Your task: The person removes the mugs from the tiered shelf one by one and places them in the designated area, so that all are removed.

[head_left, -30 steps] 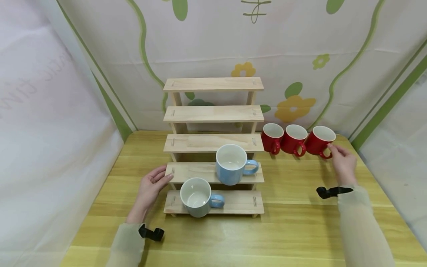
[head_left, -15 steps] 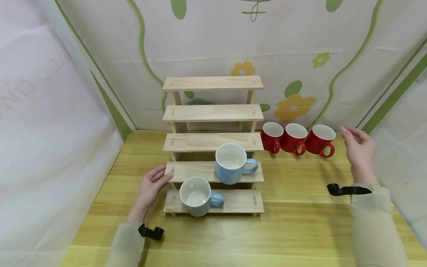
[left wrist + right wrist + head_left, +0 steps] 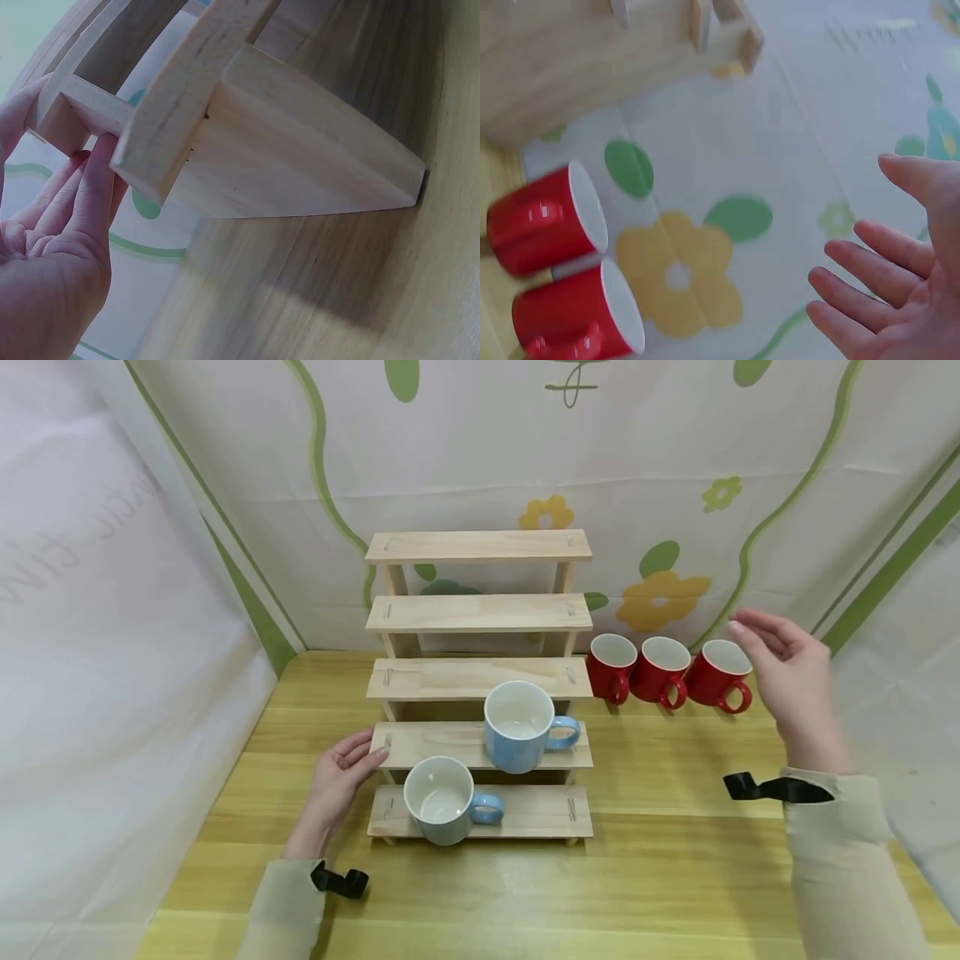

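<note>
My left hand grips the left end of the second step up on a wooden tiered shelf, thumb on top and fingers tucked beneath. The left wrist view shows those fingers against the wood. A light blue mug stands on the lowest step, and another light blue mug on the step above; both handles point right. My right hand is in the air beside the rightmost red mug, holding nothing. Its fingers are spread in the right wrist view.
Two more red mugs, the middle mug and the left mug, stand in the row right of the shelf. A printed white curtain hangs behind the wooden table.
My right hand has let go of the rightmost red mug's handle, moved right and up, then come back a little left. The left hand keeps its hold on the shelf.
</note>
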Demonstrator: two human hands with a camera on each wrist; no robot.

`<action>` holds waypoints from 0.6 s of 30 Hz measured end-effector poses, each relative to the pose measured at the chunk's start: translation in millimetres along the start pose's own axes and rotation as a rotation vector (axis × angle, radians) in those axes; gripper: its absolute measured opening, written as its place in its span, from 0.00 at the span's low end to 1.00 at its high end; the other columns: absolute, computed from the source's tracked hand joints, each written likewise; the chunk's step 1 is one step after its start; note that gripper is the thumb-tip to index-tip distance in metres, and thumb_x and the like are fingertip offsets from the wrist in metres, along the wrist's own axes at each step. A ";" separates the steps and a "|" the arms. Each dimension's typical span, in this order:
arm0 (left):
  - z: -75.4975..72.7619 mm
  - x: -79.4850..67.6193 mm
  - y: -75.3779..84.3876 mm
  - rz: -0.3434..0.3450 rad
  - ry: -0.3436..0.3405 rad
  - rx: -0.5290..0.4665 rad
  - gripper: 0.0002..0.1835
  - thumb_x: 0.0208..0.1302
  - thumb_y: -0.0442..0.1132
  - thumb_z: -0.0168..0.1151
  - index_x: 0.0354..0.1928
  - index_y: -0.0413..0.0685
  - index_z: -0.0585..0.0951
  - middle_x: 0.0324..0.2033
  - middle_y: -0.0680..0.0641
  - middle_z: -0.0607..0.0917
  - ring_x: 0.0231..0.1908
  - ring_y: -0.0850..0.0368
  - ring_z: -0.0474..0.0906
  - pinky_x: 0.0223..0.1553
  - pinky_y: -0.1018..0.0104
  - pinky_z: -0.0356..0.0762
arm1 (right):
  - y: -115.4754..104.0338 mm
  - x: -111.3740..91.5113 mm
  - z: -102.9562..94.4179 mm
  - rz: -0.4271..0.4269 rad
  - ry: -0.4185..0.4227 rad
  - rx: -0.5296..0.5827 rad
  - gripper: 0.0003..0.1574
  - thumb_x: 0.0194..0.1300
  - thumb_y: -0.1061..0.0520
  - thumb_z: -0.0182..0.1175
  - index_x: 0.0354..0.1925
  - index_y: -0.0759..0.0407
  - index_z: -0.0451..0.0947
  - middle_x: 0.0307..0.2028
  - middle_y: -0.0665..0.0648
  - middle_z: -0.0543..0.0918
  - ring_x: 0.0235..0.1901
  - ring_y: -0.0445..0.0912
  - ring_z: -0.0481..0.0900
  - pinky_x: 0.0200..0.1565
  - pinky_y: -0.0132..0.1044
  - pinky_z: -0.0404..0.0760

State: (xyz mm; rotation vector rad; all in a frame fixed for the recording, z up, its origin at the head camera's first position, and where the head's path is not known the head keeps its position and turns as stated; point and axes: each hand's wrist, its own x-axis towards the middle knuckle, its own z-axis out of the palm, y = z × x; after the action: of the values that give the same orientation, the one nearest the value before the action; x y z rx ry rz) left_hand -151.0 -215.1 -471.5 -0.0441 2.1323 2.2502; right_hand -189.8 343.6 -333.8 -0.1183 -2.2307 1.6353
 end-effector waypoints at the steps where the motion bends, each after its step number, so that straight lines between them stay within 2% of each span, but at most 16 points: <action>1: 0.1 0.0 0.1 0.000 0.000 0.000 0.29 0.69 0.33 0.67 0.68 0.29 0.71 0.53 0.46 0.86 0.50 0.60 0.83 0.52 0.67 0.81 | -3.2 -2.2 4.7 -0.025 -0.022 -0.010 0.29 0.70 0.49 0.66 0.65 0.57 0.78 0.55 0.43 0.84 0.55 0.35 0.78 0.51 0.18 0.73; 6: -0.2 -0.1 0.1 -0.006 0.005 0.009 0.29 0.69 0.33 0.67 0.68 0.30 0.71 0.55 0.42 0.84 0.50 0.60 0.83 0.52 0.67 0.81 | -17.9 -15.2 29.4 -0.113 -0.127 -0.048 0.26 0.71 0.52 0.66 0.63 0.60 0.80 0.54 0.45 0.86 0.54 0.36 0.80 0.50 0.20 0.76; 11: -0.2 -0.2 -0.1 -0.014 0.003 0.025 0.29 0.70 0.34 0.68 0.68 0.31 0.71 0.58 0.37 0.82 0.51 0.60 0.83 0.53 0.67 0.81 | -27.8 -32.0 49.2 -0.163 -0.233 -0.118 0.23 0.72 0.49 0.65 0.60 0.58 0.82 0.51 0.45 0.86 0.49 0.39 0.82 0.41 0.24 0.79; 14: 0.0 -0.1 0.1 -0.014 0.003 0.025 0.29 0.70 0.34 0.67 0.68 0.31 0.71 0.58 0.37 0.81 0.51 0.60 0.83 0.53 0.68 0.81 | -32.8 -41.4 60.1 -0.203 -0.292 -0.109 0.21 0.73 0.52 0.65 0.59 0.58 0.82 0.52 0.49 0.86 0.47 0.40 0.83 0.40 0.25 0.80; 18: 0.1 0.1 0.1 -0.015 0.005 0.020 0.29 0.70 0.33 0.67 0.68 0.31 0.71 0.57 0.38 0.82 0.51 0.60 0.83 0.53 0.68 0.81 | -36.7 -54.1 73.7 -0.237 -0.363 -0.064 0.18 0.71 0.56 0.66 0.58 0.58 0.83 0.52 0.52 0.86 0.47 0.41 0.85 0.45 0.26 0.82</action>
State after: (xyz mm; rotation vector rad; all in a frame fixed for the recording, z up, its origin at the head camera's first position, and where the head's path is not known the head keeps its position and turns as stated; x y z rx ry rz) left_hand -151.2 -215.0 -471.4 -0.0654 2.1497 2.2227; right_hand -159.4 250.0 -331.7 0.4444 -2.4443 1.5540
